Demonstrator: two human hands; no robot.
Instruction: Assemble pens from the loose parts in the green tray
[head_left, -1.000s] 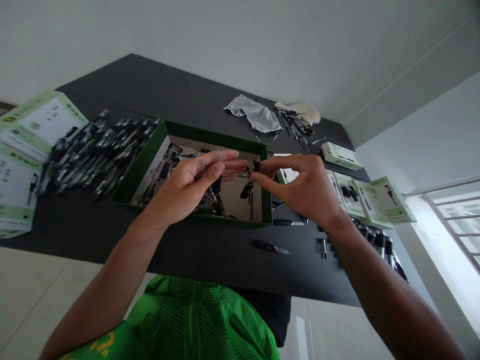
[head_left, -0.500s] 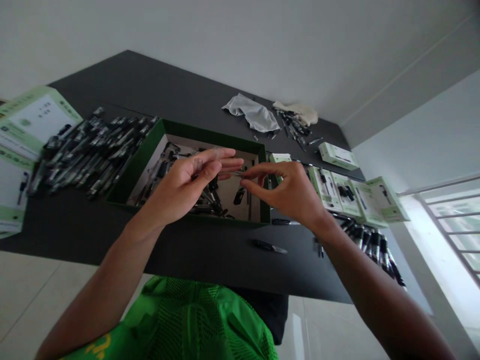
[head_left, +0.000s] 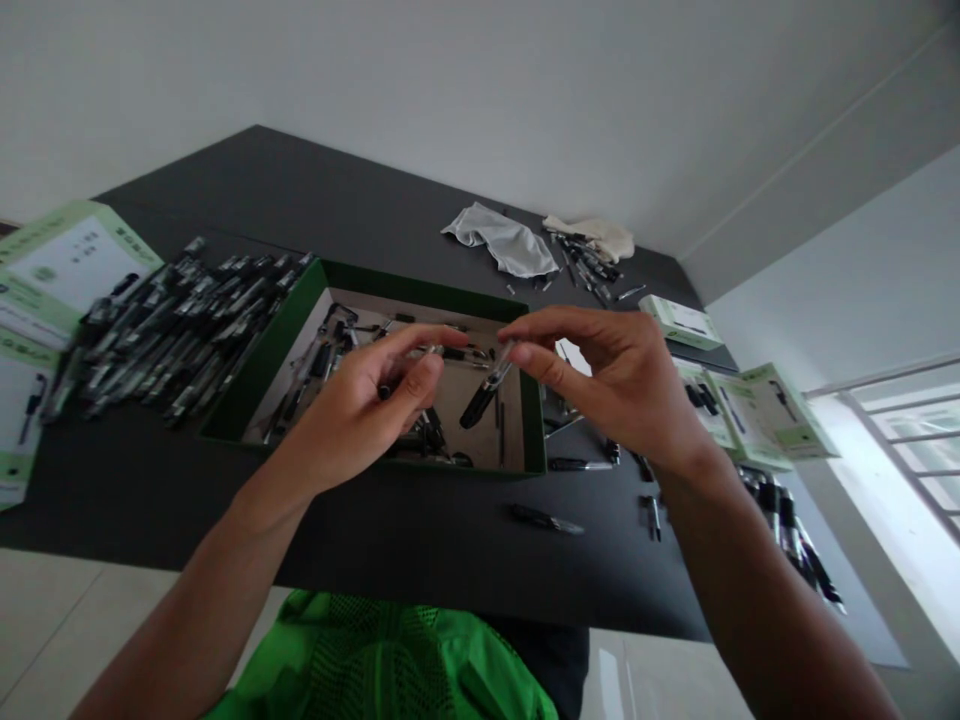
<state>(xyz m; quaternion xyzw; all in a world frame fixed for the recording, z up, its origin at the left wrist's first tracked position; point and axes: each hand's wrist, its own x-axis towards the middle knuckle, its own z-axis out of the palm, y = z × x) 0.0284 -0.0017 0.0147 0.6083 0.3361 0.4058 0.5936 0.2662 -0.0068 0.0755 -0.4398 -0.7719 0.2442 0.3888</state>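
Observation:
Over the green box (head_left: 300, 310) my left hand (head_left: 367, 400) is curled, with a dark pen part (head_left: 385, 392) showing between thumb and palm. A small pale tip shows by its thumb; the rest is hidden by the fingers. My right hand (head_left: 607, 375) pinches the clear end of a short pen piece (head_left: 487, 388) between thumb and forefinger. Its black end points down and left above the box floor. The two hands are apart. Inside the box lie loose black and clear pens and pen parts (head_left: 431, 430), mostly at its left and front.
A large pile of pens (head_left: 180, 330) covers the table (head_left: 315, 195) left of the box, beside green-and-white cartons (head_left: 75, 260). One pen (head_left: 547, 518) lies in front. At right are open cartons (head_left: 772, 410) and more pens (head_left: 787, 530); a grey cloth (head_left: 506, 240) lies behind.
My hands, close together before, have moved apart, the right to the right. The short pen piece now shows in my right fingers. My left fingers have curled from nearly straight.

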